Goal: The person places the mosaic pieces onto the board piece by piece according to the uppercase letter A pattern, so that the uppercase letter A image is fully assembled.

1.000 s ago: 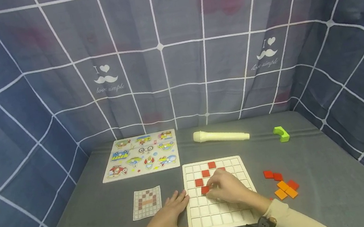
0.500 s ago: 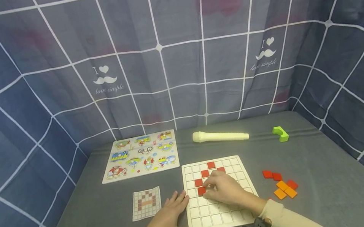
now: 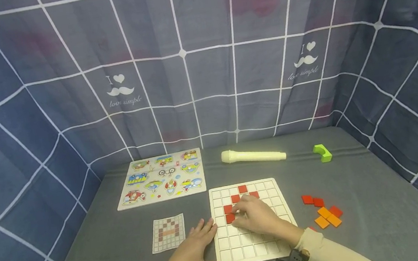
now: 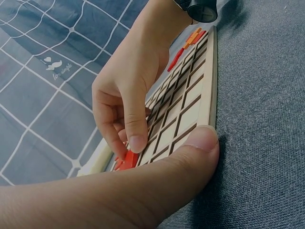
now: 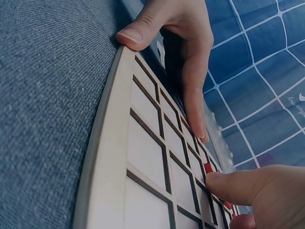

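A pale grid board (image 3: pixel 236 255) lies flat on the dark cloth. My right hand (image 3: pixel 258 217) is over its middle, pinching a small red square tile (image 3: pixel 230 219) between thumb and fingers at a left-side cell; the left wrist view shows thumb and fingertip on this tile (image 4: pixel 127 161). Several more red tiles (image 3: pixel 242 188) sit in cells above it, and the hand partly hides the cells behind. With fingers spread, my left hand (image 3: pixel 193 253) rests along the board's left edge, thumb (image 5: pixel 131 36) against the near left corner.
A patterned grid card (image 3: pixel 168 233) lies left of the board. Behind stand a vehicle picture puzzle (image 3: pixel 160 179) and a cream toy microphone (image 3: pixel 253 155). Loose red and orange tiles (image 3: pixel 324 213) lie to the right, with a green arch block (image 3: pixel 322 153) farther back.
My right hand has moved slightly left and brought the red tile into line below another red tile on the board. The left hand has stayed in place.
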`<action>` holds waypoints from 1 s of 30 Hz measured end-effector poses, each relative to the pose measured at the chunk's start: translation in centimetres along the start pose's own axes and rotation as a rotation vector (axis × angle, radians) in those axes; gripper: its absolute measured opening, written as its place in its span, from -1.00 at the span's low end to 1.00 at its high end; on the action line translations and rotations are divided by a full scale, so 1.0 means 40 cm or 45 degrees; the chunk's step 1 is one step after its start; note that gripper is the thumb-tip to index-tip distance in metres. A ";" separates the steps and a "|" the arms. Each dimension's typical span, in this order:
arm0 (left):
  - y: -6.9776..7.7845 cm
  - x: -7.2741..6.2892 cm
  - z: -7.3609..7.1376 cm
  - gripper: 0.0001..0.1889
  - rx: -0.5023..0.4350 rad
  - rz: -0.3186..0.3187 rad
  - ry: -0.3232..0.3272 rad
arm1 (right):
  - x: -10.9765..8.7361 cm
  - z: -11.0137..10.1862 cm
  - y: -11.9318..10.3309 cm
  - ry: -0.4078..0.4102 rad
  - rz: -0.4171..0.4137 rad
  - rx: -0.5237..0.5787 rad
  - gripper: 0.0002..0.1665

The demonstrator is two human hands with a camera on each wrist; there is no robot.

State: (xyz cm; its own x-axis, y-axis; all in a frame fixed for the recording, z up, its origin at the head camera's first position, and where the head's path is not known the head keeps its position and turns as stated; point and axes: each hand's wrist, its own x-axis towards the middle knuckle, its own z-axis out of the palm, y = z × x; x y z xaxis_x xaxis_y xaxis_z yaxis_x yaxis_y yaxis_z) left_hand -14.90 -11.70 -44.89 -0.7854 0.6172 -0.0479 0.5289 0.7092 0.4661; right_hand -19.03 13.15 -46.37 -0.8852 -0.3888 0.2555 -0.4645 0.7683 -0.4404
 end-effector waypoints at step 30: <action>0.000 0.001 -0.002 0.12 -0.025 -0.012 -0.019 | 0.001 0.002 -0.004 0.000 -0.002 -0.030 -0.70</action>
State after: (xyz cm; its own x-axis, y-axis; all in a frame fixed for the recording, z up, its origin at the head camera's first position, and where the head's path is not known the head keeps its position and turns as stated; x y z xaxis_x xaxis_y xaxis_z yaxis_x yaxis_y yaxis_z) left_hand -14.96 -11.68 -44.84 -0.7853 0.6157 -0.0657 0.5150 0.7084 0.4827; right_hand -19.00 12.94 -46.37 -0.8846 -0.3899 0.2559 -0.4650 0.7794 -0.4200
